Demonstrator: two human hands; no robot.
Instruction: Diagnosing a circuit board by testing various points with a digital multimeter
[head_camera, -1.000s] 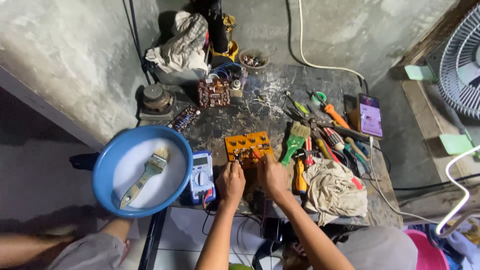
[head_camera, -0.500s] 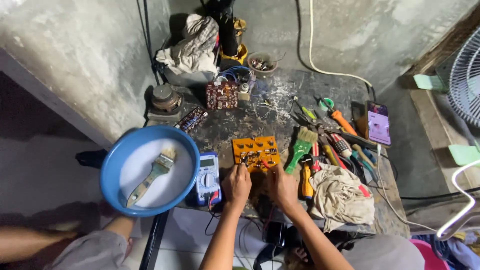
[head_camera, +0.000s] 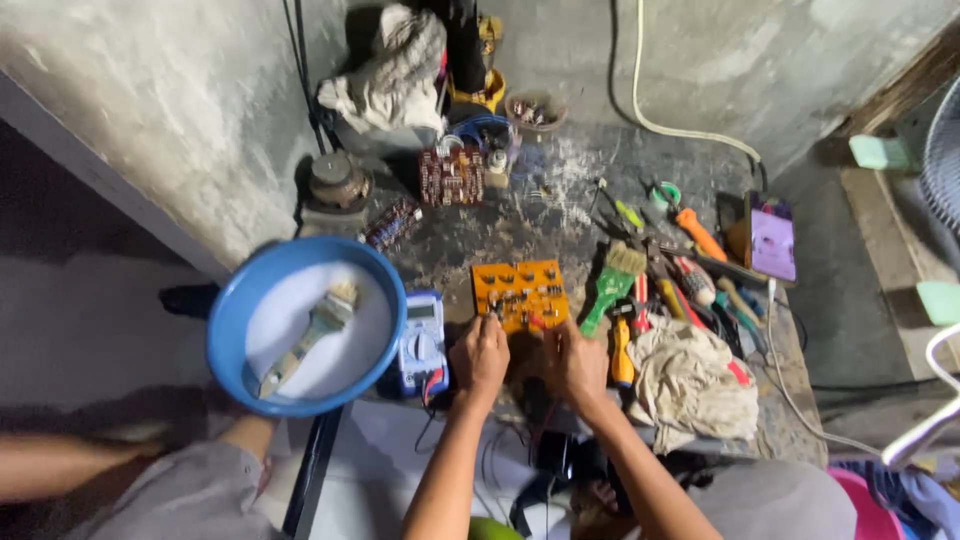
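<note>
Resting on the near edge of the orange circuit board (head_camera: 520, 293), both hands are working at the front of the worktop (head_camera: 520, 215). Left hand (head_camera: 479, 357) is curling loosely at the board's left corner, nothing gripped as far as visible; right hand (head_camera: 580, 362) is pinching what looks like a red probe tip onto the board. Blue multimeter (head_camera: 421, 345) is lying just beside, leads trailing down. Probing is judged under way, not finished.

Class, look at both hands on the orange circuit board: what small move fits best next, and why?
Probably steadying the orange circuit board with the left hand while the right hand works its near edge. Both hands already rest at that edge, and the blue meter lies just beside them.
</note>
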